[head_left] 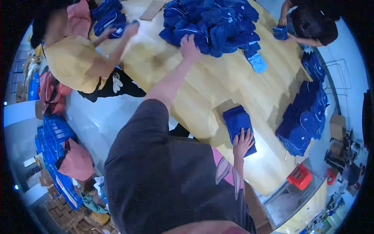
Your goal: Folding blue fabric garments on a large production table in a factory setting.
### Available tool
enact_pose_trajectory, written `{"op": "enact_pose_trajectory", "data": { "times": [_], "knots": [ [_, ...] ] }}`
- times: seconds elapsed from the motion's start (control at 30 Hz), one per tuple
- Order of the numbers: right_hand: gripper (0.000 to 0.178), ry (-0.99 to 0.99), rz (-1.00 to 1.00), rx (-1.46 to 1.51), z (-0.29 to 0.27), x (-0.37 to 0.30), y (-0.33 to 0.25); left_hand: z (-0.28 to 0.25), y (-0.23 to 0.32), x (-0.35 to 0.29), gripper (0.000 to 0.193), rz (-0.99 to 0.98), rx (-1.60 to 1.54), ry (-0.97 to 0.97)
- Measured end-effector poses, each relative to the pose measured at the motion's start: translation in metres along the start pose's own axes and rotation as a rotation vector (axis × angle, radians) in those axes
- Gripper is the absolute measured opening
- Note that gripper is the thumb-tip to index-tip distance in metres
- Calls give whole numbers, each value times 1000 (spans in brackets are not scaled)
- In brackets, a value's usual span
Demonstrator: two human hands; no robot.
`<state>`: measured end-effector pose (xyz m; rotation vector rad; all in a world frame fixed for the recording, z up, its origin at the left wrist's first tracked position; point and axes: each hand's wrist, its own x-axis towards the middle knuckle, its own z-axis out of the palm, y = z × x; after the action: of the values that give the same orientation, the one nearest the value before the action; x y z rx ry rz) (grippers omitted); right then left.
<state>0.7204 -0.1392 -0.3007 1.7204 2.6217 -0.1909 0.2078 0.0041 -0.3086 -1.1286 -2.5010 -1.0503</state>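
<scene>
My left hand (189,46) reaches far across the wooden table (218,84) and grips the near edge of a big heap of blue garments (218,23). Close to me, my right hand (242,142) lies flat with fingers spread on a folded blue garment (237,120) near the table's near edge. It presses on the garment and does not grasp it. A single lighter blue piece (258,62) trails out of the heap toward the table's middle.
A person in a yellow top (70,58) at the left handles a blue garment (117,29). Another person in black (311,23) at the far right holds a folded one (280,33). Folded blue stacks (304,121) line the right edge. Blue crates (54,156) and a red crate (300,176) stand on the floor.
</scene>
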Motion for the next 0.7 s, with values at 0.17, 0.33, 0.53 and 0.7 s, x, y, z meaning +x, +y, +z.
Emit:
{"op": "enact_pose_trajectory", "data": {
  "times": [0.17, 0.33, 0.53, 0.7],
  "knots": [
    [46, 152, 76, 37, 8, -9, -7, 5, -33, 83, 45, 97, 296, -132],
    [41, 401, 132, 179, -12, -9, -32, -1, -73, 67, 35, 273, 362, -324],
    [38, 414, 98, 278, -51, 30, -80, -105, -67, -86, 17, 404, 228, -541],
    [36, 220, -98, 549, -15, 61, -120, -140, -112, -234, 20, 461, -156, -807]
  ]
}}
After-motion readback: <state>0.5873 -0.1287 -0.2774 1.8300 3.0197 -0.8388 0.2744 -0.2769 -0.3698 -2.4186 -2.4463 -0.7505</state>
